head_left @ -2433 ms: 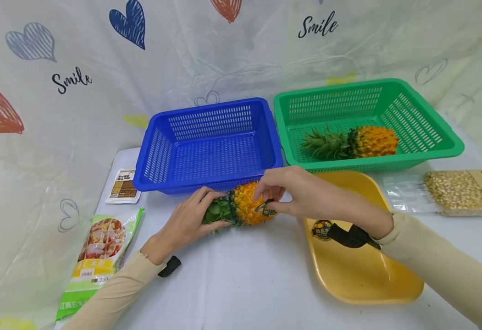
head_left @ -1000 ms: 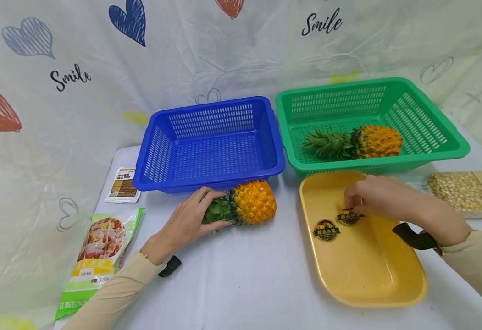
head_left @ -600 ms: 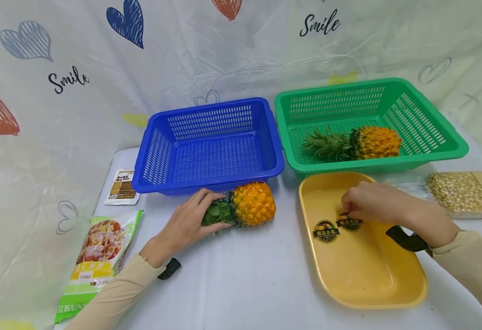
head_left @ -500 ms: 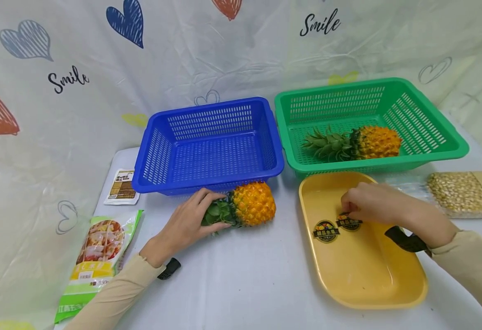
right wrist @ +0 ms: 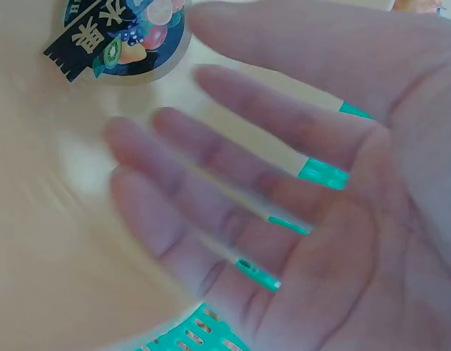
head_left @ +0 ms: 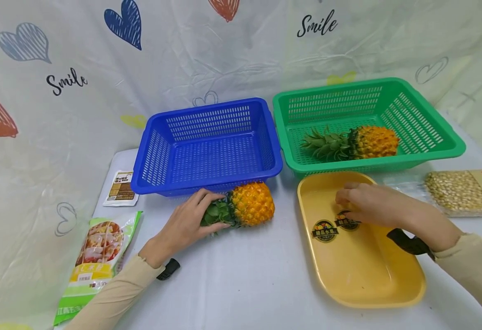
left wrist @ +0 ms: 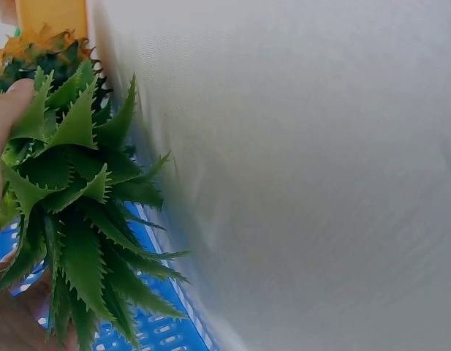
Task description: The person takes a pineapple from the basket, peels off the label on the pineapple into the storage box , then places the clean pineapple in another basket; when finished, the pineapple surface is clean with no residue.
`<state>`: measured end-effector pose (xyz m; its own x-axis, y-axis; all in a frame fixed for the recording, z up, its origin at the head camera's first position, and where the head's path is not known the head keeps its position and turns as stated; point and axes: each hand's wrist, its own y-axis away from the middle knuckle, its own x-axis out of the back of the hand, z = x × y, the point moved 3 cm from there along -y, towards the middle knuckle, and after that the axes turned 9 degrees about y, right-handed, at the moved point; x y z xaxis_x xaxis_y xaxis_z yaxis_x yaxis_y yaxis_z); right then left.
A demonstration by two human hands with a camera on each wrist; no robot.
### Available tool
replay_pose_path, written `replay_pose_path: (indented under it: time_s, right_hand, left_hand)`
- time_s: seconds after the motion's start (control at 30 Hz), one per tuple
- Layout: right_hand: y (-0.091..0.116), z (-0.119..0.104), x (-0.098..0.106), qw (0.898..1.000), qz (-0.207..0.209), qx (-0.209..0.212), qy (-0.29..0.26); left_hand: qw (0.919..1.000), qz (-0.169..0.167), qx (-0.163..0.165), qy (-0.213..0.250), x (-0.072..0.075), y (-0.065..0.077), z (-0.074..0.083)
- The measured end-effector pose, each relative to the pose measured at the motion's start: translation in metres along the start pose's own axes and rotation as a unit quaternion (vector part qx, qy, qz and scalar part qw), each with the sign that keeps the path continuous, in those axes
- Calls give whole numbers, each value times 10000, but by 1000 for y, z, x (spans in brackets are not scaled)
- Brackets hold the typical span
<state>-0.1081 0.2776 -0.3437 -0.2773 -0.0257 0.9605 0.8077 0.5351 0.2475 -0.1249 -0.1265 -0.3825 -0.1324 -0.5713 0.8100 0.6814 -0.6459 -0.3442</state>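
Note:
A small orange pineapple (head_left: 254, 204) lies on its side on the white table, in front of the blue basket. My left hand (head_left: 186, 219) grips its green crown (left wrist: 82, 212), thumb on the near side. Over the yellow tray (head_left: 364, 279) hovers my right hand (head_left: 374, 204), its fingers spread and nothing between them in the right wrist view. Two round black fruit labels lie in that tray: a left label (head_left: 324, 231) and a right label (head_left: 347, 221), the latter close to the right fingertips and partly covered by them in the head view.
The blue basket (head_left: 212, 183) stands behind the held pineapple. Right of it, a green basket (head_left: 434, 158) contains another pineapple (head_left: 374, 141). A bag of pale grains (head_left: 449, 192) lies at right; a green-and-yellow food bag (head_left: 96, 261) and a small sachet (head_left: 121, 188) lie at left.
My right hand has gone from the pineapple to the yellow tray, carrying a black label. That label now lies in the tray and the fingers have spread. My left hand stays put.

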Motion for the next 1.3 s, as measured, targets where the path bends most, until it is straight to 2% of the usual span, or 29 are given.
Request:
replay_pose_path:
  time_s: [0.13,0.3,0.47,0.67,0.87,0.97,1.1,1.2,1.3]
  right_hand:
    - [2,-2,1,9996,44,80,-254]
    - [3,0,-6,9964,-484,300,-625]
    - [4,1,-8,9952,-691,390,-570]
    - [7,-7,2,9950,-723,453,-517]
    - [5,-32,27,9949,-327,872,-379]
    - [0,-51,44,9916,300,1255,-112]
    - [-9,-72,62,9773,1234,1723,25]
    - [-21,-82,67,9715,1382,1907,-262]
    - [-33,-88,65,9705,1280,1963,-566]
  left_hand:
    - [10000,-13,-1,-31,0,0,0]
    - [10000,-27,19,-41,0,0,1]
    - [10000,0,31,-10,0,2,1]
    - [10000,-44,81,12,1,2,2]
    - [9998,-140,102,-21,1,0,3]
    - [9998,-164,116,-32,1,0,3]
    - [9999,-108,-7,-73,1,1,4]
    - [9997,-13,-213,-105,0,4,5]
    - [9992,58,-376,-91,-1,5,5]
